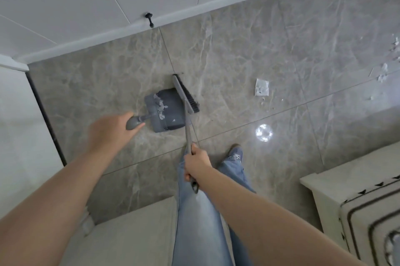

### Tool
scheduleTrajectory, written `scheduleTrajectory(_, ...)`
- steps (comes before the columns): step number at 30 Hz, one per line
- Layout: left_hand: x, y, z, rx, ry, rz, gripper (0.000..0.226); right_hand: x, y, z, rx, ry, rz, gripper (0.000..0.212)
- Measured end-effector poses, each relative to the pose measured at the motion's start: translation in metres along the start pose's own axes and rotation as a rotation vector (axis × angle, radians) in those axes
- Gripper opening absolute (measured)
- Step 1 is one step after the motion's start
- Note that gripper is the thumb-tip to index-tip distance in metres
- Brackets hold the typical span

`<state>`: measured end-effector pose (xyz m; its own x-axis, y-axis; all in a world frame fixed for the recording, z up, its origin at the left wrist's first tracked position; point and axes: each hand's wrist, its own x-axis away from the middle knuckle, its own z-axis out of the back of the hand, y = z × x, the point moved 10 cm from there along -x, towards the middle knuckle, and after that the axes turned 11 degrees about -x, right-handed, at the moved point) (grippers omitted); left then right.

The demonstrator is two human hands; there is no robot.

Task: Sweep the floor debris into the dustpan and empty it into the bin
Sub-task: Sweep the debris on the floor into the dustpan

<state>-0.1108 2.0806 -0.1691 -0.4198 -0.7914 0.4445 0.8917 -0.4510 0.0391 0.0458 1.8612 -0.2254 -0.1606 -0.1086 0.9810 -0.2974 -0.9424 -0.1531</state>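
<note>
Here, seen from above, the left hand [108, 130] curls around the rounded grip of a grey dustpan [165, 111], and the right hand [195, 163] is closed around the long grey handle of a broom [186, 94]. The dustpan sits on the grey marble-look floor [259, 49], its open mouth facing right. A few pale scraps [159, 104] already lie inside it. The broom head rests along that mouth, its dark bristles on the side away from the pan.

The broom's long axis runs from the right hand up and slightly left to the head; the head itself lies diagonally, from upper left to lower right. The dustpan's handle points left, toward the left hand.

More debris remains well apart to the right: a white paper square [262, 87] with crumbs near it, and torn white bits [385, 68] at the frame's right edge. To do this step well, the pan's lip should probably stay flat on the floor while the broom reaches past that debris and draws it back in short strokes. No bin is in view.
</note>
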Motion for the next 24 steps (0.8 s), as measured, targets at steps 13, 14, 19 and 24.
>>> scheduleTrajectory(13,-0.007,0.030,0.027,0.107,-0.019,0.027,0.042,0.038,0.015,0.070,-0.225,-0.010,0.126,0.051)
scheduleTrajectory(14,-0.008,0.040,0.031,0.091,-0.029,0.018,0.039,0.036,0.015,0.085,-0.193,0.005,0.127,0.052)
scheduleTrajectory(19,-0.013,0.092,0.053,0.022,-0.060,-0.022,0.036,0.037,0.010,0.149,-0.203,0.025,0.155,0.056)
scheduleTrajectory(24,-0.020,0.183,0.070,0.007,-0.104,-0.132,0.035,0.038,0.001,0.219,-0.251,0.109,0.184,0.055)
